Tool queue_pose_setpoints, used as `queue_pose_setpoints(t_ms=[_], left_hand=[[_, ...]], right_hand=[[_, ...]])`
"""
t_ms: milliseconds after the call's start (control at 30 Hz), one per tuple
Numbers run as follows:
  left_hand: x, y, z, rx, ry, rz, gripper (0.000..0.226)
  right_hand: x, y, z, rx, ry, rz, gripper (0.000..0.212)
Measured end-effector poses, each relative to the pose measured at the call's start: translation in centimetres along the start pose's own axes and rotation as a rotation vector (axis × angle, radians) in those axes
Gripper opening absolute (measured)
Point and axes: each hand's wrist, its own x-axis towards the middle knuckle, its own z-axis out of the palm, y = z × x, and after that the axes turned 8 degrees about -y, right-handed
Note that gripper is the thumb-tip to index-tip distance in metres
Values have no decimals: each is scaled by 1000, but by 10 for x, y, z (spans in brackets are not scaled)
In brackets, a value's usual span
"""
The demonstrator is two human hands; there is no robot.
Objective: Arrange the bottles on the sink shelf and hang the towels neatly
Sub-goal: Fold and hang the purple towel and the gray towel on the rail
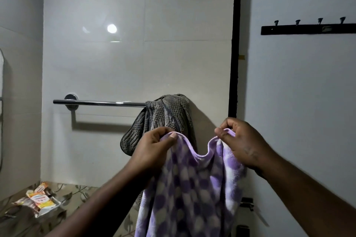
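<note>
A purple towel with pale and dark dots (192, 188) hangs down in front of me. My left hand (152, 150) pinches its top edge at the left corner, and my right hand (240, 140) pinches the top edge at the right, so the edge sags between them. Behind the hands, a grey waffle towel (167, 115) is bunched over the right end of a chrome towel bar (96, 103) on the tiled wall. The bar's left part is bare. No bottles or sink shelf are in view.
A black hook rail (308, 29) with several hooks is fixed to the white wall at upper right. A black door frame (235, 44) runs vertically beside the towels. Crumpled wrappers (38, 200) lie on a leaf-patterned surface at lower left.
</note>
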Motion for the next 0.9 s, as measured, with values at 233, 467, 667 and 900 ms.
queue_pose_setpoints(t_ms=[233, 467, 667, 900], left_hand=[[3, 0, 5, 44, 2, 34, 17], [1, 0, -9, 41, 28, 45, 23], [2, -9, -20, 135, 58, 14, 15], [2, -13, -10, 256, 40, 18, 27]], right_hand=[[4, 4, 14, 112, 69, 101, 14], [10, 17, 6, 133, 15, 189, 16], [8, 32, -10, -373, -208, 228, 8], [10, 17, 27, 591, -35, 480, 20]])
